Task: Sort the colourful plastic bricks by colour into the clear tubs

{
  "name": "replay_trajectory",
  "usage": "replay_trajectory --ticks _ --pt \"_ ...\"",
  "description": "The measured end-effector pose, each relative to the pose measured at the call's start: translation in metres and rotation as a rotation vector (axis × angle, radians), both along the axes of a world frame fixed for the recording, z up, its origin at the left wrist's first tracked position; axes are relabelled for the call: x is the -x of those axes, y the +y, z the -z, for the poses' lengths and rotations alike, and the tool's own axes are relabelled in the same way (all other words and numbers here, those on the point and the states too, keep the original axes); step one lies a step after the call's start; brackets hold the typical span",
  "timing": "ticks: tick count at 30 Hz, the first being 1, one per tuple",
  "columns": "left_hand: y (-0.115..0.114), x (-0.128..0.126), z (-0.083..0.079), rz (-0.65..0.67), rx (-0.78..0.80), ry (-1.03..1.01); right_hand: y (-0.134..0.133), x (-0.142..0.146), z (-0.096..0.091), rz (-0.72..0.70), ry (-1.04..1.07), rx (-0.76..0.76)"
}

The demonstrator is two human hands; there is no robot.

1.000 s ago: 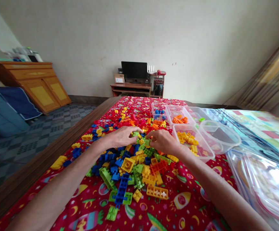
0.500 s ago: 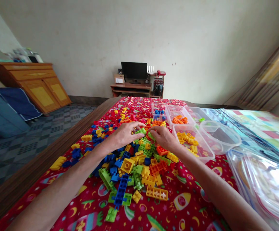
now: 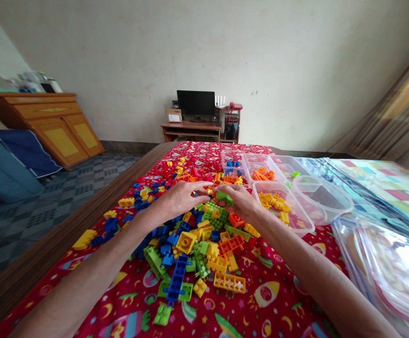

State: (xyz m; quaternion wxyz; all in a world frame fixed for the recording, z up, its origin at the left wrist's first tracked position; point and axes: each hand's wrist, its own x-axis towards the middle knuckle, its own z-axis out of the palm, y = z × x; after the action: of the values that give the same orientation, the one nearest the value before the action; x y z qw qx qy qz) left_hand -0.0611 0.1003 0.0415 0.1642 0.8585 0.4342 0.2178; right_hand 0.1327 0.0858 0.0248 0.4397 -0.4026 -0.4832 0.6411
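A large heap of toy building bricks [image 3: 186,242] in yellow, blue, green and orange spreads over the red patterned cloth. Above the far part of the heap, my right hand [image 3: 241,201] is closed round green building bricks [image 3: 224,198]; their exact number is hard to make out. My left hand [image 3: 183,199] hovers just to the left, its fingers apart and pointing toward the right hand. Nothing shows between the left fingers. Close below both hands lie green studded pieces [image 3: 215,217], partly covered by the hands.
To the right, clear plastic boxes hold sorted bricks: yellow bricks [image 3: 274,202], orange bricks [image 3: 263,174] and blue bricks [image 3: 233,164]. A round clear tub [image 3: 334,206] stands beside them. Clear lids [image 3: 394,267] are stacked at the near right. The cloth [image 3: 281,305] covers the table.
The green brick that was in my left fingers is gone from them. Green bricks now show in my right hand, which has turned palm inward. The heap looks the same.
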Motion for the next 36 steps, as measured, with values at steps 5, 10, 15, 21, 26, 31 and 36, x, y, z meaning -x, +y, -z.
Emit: replay_trajectory --ticks 5,10,15,21,26,31,36 --pt "0.007 0.004 0.006 0.063 0.1 0.088 0.002 0.0 -0.002 0.095 0.061 0.017" --pt "-0.002 -0.011 0.021 0.087 0.014 0.257 -0.003 0.004 -0.001 0.066 0.032 -0.005" --pt "0.0 -0.008 0.02 0.04 -0.031 0.318 -0.005 0.006 0.003 0.025 -0.059 -0.045" --pt "0.01 -0.004 0.019 -0.025 0.059 -0.136 -0.01 0.009 -0.001 0.024 -0.225 -0.026" --pt "0.01 -0.01 0.021 0.002 0.296 -0.413 -0.012 0.013 0.002 -0.078 -0.434 -0.279" --pt "0.008 -0.012 0.023 0.032 0.3 -0.409 -0.01 0.01 0.009 0.036 -0.76 -0.615" --pt "0.012 -0.004 0.023 0.044 0.25 -0.383 -0.005 -0.012 -0.017 0.197 -0.917 -0.743"
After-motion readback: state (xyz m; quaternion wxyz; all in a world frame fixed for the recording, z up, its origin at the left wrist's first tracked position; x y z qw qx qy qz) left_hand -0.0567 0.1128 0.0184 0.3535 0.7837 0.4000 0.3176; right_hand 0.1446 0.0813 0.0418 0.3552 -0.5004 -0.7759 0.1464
